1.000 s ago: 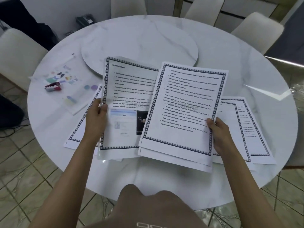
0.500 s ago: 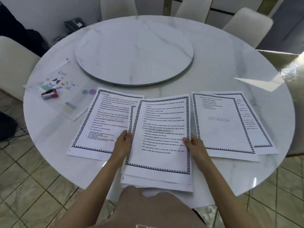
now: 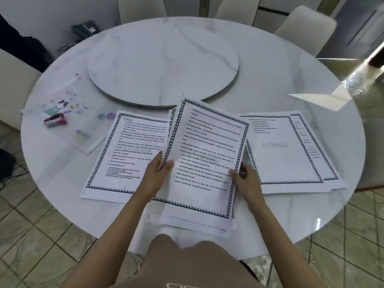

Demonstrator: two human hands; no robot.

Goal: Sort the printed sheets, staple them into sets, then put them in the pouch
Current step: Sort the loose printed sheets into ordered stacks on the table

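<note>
Both hands hold a stack of printed sheets (image 3: 205,146) with blue patterned borders, tilted up off the table in front of me. My left hand (image 3: 154,175) grips its left edge with the thumb on top. My right hand (image 3: 244,180) grips the right edge. A single bordered sheet (image 3: 128,154) lies flat to the left. To the right lies a pile of bordered sheets (image 3: 286,150) marked STORAGE. A clear pouch (image 3: 68,113) with colourful stickers lies at the far left. A red stapler (image 3: 55,119) rests on it.
The round white marble table (image 3: 291,84) carries a raised turntable (image 3: 162,67) at its centre. White chairs stand around it. Dark objects sit on the floor at the back left. Tiled floor shows below the near table edge.
The sheets held apart in each hand came together into one stack. It dropped flat to the table, and now its far end is lifted and tilted up again.
</note>
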